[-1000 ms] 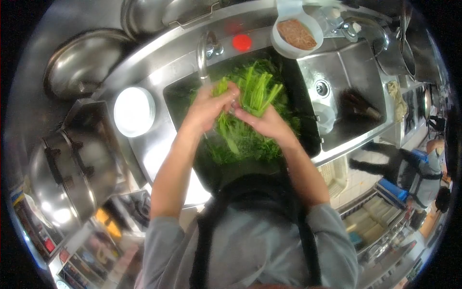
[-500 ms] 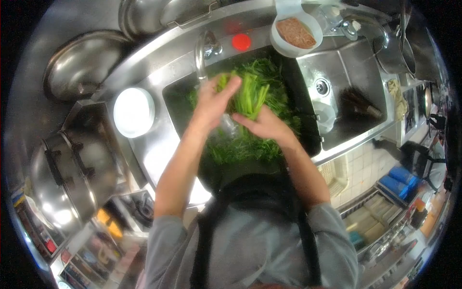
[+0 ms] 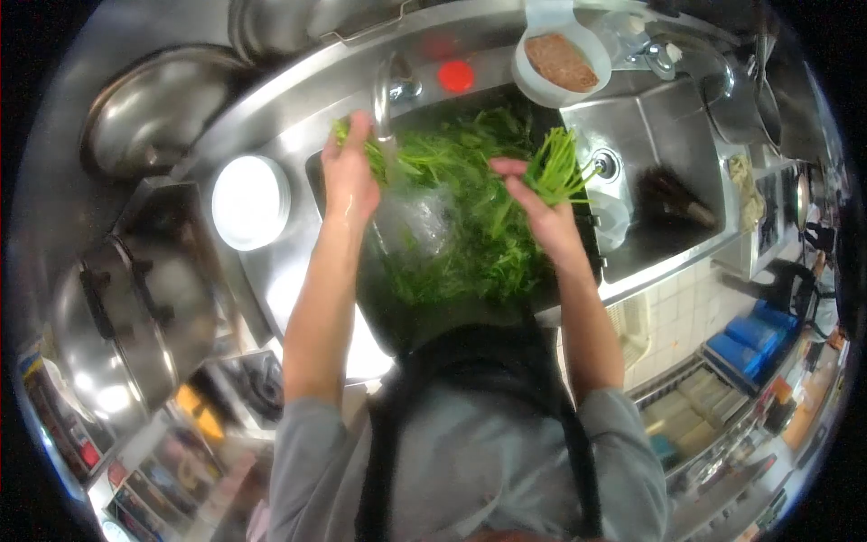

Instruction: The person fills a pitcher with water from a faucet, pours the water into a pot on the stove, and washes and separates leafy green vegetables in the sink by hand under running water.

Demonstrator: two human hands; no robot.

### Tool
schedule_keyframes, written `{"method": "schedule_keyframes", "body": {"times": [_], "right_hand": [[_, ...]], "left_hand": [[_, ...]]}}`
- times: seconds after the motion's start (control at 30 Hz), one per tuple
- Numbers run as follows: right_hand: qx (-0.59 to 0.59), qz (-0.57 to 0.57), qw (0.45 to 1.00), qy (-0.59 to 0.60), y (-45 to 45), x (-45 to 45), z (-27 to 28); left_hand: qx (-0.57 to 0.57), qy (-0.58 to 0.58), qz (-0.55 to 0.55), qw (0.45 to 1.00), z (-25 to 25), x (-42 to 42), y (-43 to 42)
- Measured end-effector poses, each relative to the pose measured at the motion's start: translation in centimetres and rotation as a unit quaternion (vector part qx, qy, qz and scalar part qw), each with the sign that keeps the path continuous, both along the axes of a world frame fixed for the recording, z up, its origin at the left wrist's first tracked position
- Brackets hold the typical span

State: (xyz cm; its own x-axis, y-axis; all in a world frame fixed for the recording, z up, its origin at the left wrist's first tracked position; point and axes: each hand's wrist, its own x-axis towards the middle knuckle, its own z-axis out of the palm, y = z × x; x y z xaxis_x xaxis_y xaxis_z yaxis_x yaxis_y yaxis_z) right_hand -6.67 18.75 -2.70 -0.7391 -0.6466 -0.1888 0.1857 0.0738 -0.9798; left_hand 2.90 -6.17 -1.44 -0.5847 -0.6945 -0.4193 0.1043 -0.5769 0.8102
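Leafy greens [image 3: 492,239] with thin green stems float in the water of a dark sink basin [image 3: 384,316]. At the basin's upper left, my left hand [image 3: 350,176] is closed around some of the greens, whose leaves trail to the right. My right hand [image 3: 546,217] grips a separate bunch of green stems [image 3: 562,167] at the basin's right side, cut ends fanning upward and right. Between the hands, water falls from the faucet [image 3: 383,99] and disturbs the surface.
White round dishes [image 3: 251,203] are stacked left of the basin. Behind stand a red cap [image 3: 456,77] and a white scoop [image 3: 537,90] holding brownish food. The second sink [image 3: 646,117] on the right contains a dark brush [image 3: 677,194]. Large metal lids [image 3: 163,117] lean at the left.
My hands were close together on the stems above the basin. They have moved apart, left and right, each with greens, and the water between them now shows.
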Motion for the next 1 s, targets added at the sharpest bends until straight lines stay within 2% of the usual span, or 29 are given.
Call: {"method": "schedule_keyframes", "body": {"times": [0.07,0.1,0.17,0.2,0.27,0.33,0.4,0.43,0.5,0.53,0.6,0.63,0.7,0.83,0.9,0.93,1.0], "right_hand": [[0.003,0.007,1.000,-0.004,-0.3,0.5,-0.4],[0.019,0.038,0.999,0.023,-0.5,0.7,-0.6],[0.051,0.089,0.994,0.045,-0.9,1.1,-0.6],[0.051,0.088,0.994,0.046,-1.3,1.3,-0.6],[0.008,0.125,0.988,0.089,-1.8,1.9,-0.9],[-0.002,0.140,0.987,0.082,-2.1,2.0,-1.2],[-0.007,0.147,0.982,0.116,-2.2,1.9,-0.8],[-0.008,0.146,0.982,0.116,-2.2,1.8,-0.8],[-0.013,0.111,0.993,0.023,-2.3,1.6,-0.7],[-0.014,0.111,0.994,0.022,-2.6,1.5,-0.6],[0.023,0.087,0.996,0.017,-3.2,1.7,-0.5],[0.033,0.076,0.996,0.031,-3.6,1.9,-0.9],[0.023,0.061,0.996,0.062,-4.4,2.0,-0.9],[0.007,0.013,0.991,0.135,-5.0,2.0,-2.0],[0.014,-0.001,0.989,0.148,-4.8,1.9,-2.4],[0.042,0.028,0.988,0.145,-4.7,1.8,-2.4],[0.070,0.055,0.986,0.142,-4.7,1.7,-2.8]], "left_hand": [[-0.038,-0.011,-0.093,0.995,-0.2,-0.3,0.2],[-0.038,-0.012,-0.091,0.995,-0.4,-0.3,0.5],[-0.131,-0.072,-0.268,0.952,-0.9,-0.8,1.2],[-0.131,-0.071,-0.269,0.952,-0.6,-1.1,1.8],[-0.145,-0.101,-0.359,0.917,0.8,-1.6,3.2],[-0.138,-0.092,-0.365,0.916,1.4,-1.9,3.7],[-0.039,-0.107,-0.305,0.945,1.5,-2.1,3.6],[-0.039,-0.108,-0.306,0.945,1.5,-2.1,3.6],[0.049,-0.079,-0.253,0.963,1.5,-2.1,3.5],[0.049,-0.080,-0.253,0.963,1.2,-2.0,3.6],[-0.061,-0.058,-0.243,0.966,0.3,-1.7,4.4],[-0.060,-0.057,-0.244,0.966,0.2,-1.7,4.9],[-0.234,-0.141,-0.243,0.931,0.2,-1.5,5.8],[-0.300,-0.168,-0.240,0.908,1.7,-1.0,5.5],[-0.406,-0.210,-0.260,0.851,2.7,-0.7,5.5],[-0.406,-0.210,-0.259,0.851,2.7,-0.4,5.8],[-0.487,-0.219,-0.248,0.808,3.1,0.1,6.7]]}}
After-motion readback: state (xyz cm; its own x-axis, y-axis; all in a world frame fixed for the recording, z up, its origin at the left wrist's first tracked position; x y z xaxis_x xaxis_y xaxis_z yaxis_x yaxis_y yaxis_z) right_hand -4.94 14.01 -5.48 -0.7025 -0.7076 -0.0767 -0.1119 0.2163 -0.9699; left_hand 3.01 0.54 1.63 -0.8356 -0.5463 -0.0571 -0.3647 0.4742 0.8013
